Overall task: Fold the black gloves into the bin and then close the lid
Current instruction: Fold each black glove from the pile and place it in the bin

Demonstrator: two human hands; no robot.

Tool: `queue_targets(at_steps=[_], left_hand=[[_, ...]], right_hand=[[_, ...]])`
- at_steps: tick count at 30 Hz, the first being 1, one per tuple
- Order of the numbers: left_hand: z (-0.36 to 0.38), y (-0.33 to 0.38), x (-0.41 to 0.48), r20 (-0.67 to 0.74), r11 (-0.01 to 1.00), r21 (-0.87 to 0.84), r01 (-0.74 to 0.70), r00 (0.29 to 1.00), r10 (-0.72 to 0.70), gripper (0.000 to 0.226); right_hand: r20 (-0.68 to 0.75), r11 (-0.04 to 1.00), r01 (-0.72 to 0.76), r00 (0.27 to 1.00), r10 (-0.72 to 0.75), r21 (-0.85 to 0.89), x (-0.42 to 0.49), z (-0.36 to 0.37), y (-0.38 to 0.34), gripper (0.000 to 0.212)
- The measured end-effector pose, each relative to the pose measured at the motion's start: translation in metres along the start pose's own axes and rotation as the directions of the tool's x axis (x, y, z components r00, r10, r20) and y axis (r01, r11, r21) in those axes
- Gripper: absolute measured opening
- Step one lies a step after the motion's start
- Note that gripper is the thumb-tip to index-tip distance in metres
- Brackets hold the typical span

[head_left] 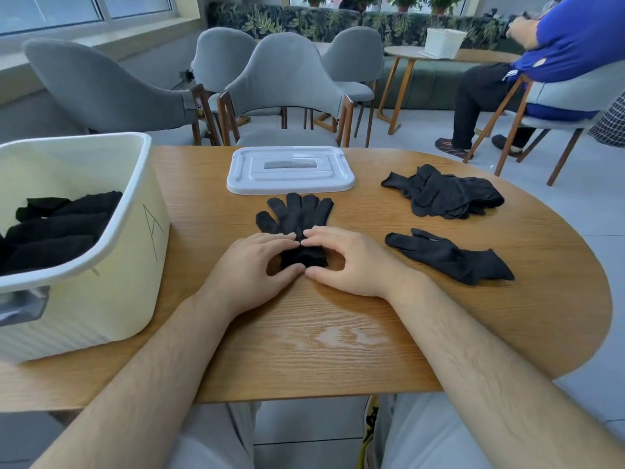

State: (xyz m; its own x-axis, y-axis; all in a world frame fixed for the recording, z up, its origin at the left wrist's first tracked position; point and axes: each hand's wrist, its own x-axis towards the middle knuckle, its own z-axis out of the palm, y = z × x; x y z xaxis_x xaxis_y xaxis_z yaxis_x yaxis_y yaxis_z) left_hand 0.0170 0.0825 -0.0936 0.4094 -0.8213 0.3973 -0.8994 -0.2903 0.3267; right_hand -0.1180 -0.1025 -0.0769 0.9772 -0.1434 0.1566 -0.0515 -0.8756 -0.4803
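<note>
Glove in hand (297,214) lies flat mid-table, fingers spread and pointing away toward the lid (291,169), cuff end nearest the person. Cuff is bunched up betw. both hands: left grip (253,265) and right grip (351,262) each pinch it, fingertips on top, thumbs at the near edge, tips of the two hands nearly meeting over the fabric.

Handling, as a judgement: thin knit, v. light, limp, no stiffness. Won't hold a crease by itself, so prob. needs pressing flat after each turn. Not slippery, not fragile; grain of the table (338,333) may drag it a bit. Best hold looks like the cuff edge at both corners, rolling or folding toward the fingers; loose finger parts will flop if lifted by one point.

To the right, one more single glove (449,257) lies flat; beyond it a heap of gloves (446,196), count unclear. Lid sits top side up, apart from the bin (142,265), which stands open at the left table edge w/ folded black gloves (57,228) inside.
</note>
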Motion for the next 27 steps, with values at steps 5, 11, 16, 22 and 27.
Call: queue_targets(at_steps=[5,11,16,22,27], left_hand=[[-0.002,0.001,0.001,-0.013,0.998,-0.034,0.053,0.998,-0.054,0.041],[-0.005,0.006,0.006,-0.092,0.966,-0.183,0.182,0.975,-0.201,0.027],[-0.007,0.004,0.005,-0.067,0.894,-0.393,0.214,0.963,-0.260,0.048],[-0.002,0.004,0.010,-0.160,0.936,-0.336,0.104,0.973,-0.165,0.041],[0.008,-0.005,0.012,-0.169,0.980,-0.175,0.097,0.977,-0.127,0.021]], right_hand=[[-0.039,0.998,0.011,0.999,-0.013,-0.054,0.001,-0.001,-0.002,0.043],[-0.126,1.000,0.001,0.992,-0.004,-0.024,0.004,0.002,-0.006,0.027],[-0.238,0.989,-0.063,0.967,0.094,0.133,0.010,0.009,-0.003,0.014],[-0.324,0.976,-0.086,0.934,0.149,0.201,0.018,0.011,-0.003,0.026],[-0.342,0.986,-0.098,0.929,0.140,0.137,0.029,0.017,-0.002,0.009]])
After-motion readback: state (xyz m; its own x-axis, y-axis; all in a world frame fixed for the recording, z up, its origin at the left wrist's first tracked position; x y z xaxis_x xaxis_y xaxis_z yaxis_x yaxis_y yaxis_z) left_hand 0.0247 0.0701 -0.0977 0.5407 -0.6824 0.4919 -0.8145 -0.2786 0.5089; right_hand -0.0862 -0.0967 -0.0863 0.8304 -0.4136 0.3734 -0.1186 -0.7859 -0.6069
